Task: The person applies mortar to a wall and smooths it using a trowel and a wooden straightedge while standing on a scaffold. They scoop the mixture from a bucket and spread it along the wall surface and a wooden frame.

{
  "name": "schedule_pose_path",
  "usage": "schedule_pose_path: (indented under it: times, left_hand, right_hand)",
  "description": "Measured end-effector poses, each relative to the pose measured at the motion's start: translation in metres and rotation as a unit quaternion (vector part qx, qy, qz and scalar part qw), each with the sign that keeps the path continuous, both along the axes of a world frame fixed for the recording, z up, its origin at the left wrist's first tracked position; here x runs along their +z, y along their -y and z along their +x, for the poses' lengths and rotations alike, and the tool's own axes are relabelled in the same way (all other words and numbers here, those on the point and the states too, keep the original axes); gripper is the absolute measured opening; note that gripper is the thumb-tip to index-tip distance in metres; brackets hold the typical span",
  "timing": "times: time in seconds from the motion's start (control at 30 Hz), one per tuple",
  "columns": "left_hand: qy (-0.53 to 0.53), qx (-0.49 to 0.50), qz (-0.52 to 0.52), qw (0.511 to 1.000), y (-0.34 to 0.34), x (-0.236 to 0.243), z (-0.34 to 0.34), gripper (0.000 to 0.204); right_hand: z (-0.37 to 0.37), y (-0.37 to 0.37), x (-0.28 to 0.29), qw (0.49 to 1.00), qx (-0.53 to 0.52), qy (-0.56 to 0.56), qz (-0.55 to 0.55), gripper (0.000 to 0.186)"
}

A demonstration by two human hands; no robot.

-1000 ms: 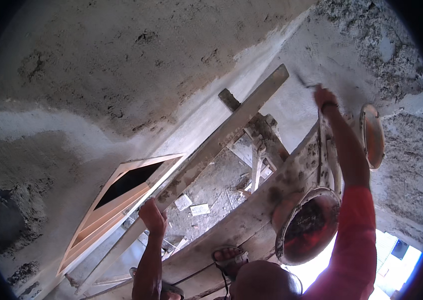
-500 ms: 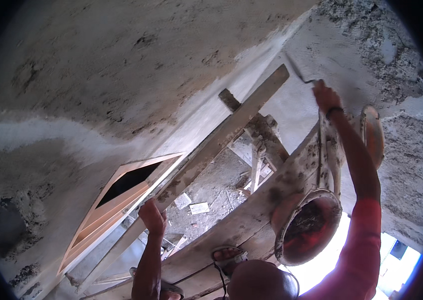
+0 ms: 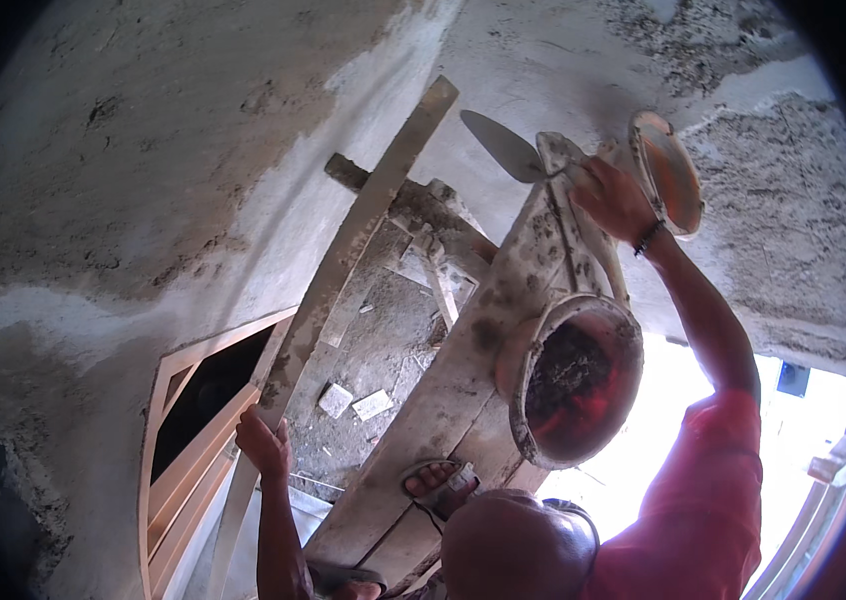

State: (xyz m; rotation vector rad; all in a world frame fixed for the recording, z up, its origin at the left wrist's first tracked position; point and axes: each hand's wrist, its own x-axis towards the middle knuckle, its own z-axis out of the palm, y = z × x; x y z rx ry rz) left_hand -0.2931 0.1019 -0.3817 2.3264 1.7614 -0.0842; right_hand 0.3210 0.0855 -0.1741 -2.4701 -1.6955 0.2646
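My right hand (image 3: 611, 198) is raised toward the far right, fingers closed around the handle of a grey steel pointed trowel (image 3: 505, 146), whose blade juts left and lies against the grey plastered wall (image 3: 563, 70). Just right of that hand a round orange pan with a mortar-crusted rim (image 3: 668, 170) stands on edge close to the wall; I cannot tell what carries it. My right arm runs down from the wrist, which wears a dark band (image 3: 648, 238), into a pink sleeve (image 3: 703, 500) at the near right. My left hand (image 3: 265, 442) is low and near, on the left, wrapped around the edge of a long, mortar-smeared wooden straightedge board (image 3: 363, 230) that leans diagonally from the near left up to the far wall. Between my two hands a broad mortar-spattered wooden plank (image 3: 463, 370) slopes upward, and an orange round bucket holding dark wet mortar (image 3: 573, 380) sits on it, well below the trowel. My sandalled foot (image 3: 435, 482) rests on the plank's near end. To the left of the board a light wooden window frame (image 3: 205, 440) is set in the rough wall, and scraps of rubble lie on the dusty floor (image 3: 373, 350) beyond.
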Motion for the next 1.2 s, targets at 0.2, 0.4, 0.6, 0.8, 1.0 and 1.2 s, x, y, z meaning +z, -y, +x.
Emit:
schedule_pose_path:
  times: [0.2, 0.4, 0.6, 0.8, 1.0, 1.2]
  left_hand:
    - [-0.003, 0.01, -0.033, 0.999, 0.002, -0.006, -0.008, 0.07]
    - [0.022, -0.038, 0.039, 0.998, 0.007, -0.018, -0.016, 0.069]
    - [0.008, -0.051, 0.042, 0.998, 0.01, -0.035, -0.014, 0.071]
    - [-0.027, -0.045, 0.073, 0.996, 0.007, -0.029, -0.014, 0.071]
    - [0.029, -0.069, -0.012, 0.997, -0.006, 0.015, -0.041, 0.076]
    - [0.089, -0.066, 0.092, 0.99, 0.016, 0.077, -0.172, 0.069]
  right_hand:
    - [-0.006, 0.109, 0.055, 0.994, -0.092, -0.03, -0.047, 0.035]
    - [-0.058, 0.172, 0.129, 0.981, -0.175, -0.084, -0.012, 0.034]
    - [-0.139, 0.202, 0.223, 0.962, 0.078, 0.157, -0.208, 0.017]
    - [-0.155, 0.186, 0.168, 0.944, 0.147, 0.171, -0.24, 0.042]
    - [-0.237, 0.051, 0.17, 0.925, 0.366, -0.063, -0.079, 0.035]
    - [-0.336, -0.061, 0.066, 0.79, 0.505, -0.053, -0.343, 0.033]
